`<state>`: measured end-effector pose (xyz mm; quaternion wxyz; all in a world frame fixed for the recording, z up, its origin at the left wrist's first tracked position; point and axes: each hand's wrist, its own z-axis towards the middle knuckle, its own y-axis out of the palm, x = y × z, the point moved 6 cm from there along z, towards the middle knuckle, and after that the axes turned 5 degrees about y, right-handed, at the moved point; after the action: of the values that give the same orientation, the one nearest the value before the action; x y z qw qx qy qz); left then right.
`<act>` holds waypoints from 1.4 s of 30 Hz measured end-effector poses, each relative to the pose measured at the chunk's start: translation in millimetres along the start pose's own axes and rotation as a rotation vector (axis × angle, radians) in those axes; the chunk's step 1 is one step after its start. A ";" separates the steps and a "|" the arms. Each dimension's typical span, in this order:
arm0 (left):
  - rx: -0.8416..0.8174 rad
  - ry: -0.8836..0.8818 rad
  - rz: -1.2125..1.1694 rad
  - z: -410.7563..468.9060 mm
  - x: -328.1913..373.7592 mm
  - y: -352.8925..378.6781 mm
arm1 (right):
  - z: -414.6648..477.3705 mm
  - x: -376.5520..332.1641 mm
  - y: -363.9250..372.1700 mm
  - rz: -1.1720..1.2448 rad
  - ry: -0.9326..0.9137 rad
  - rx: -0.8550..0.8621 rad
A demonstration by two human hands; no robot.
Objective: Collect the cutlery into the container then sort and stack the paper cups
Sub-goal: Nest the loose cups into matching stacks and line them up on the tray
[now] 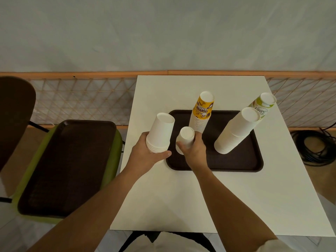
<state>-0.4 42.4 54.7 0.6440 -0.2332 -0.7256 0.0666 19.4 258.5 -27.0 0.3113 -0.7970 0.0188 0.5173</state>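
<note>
Two held stacks (161, 131) (186, 136) partly behind hands (145, 155) (193, 151)

Both forearms reach forward, left hand (145, 154) and right hand (193, 151) curled, gripping

We found the near half of the bench (163, 197) bare. On the tray (236, 161), the yellow-topped stack (201, 113) stood at the far edge and the tall white stack (236, 131) by the right edge, a bare gap between them. The green-printed stack (263, 103) stood near the bench's far right corner; its far left corner lay open.
</note>
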 end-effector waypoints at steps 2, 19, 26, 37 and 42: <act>0.000 0.001 -0.005 -0.4 -0.3 -0.3 | -1.1 -2.1 -0.6 -0.003 -0.001 -0.003; -0.029 0.044 -0.066 -0.5 10.0 8.4 | -33.1 -42.2 -38.6 -0.052 -0.085 -0.119; -0.045 0.078 -0.028 0.7 26.8 9.7 | -65.7 -144.5 -67.5 0.033 -0.405 -0.244; -0.057 0.092 0.049 -4.8 31.1 6.6 | -59.1 -153.6 -59.2 -0.003 -0.333 -0.125; -0.038 0.086 0.111 -2.6 31.6 6.4 | -60.1 -153.5 -72.9 0.091 -0.304 0.055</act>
<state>1.8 60.9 81.1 0.6654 -0.2882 -0.6842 0.0783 22.7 241.4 152.4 0.3087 -0.6991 0.0218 0.6446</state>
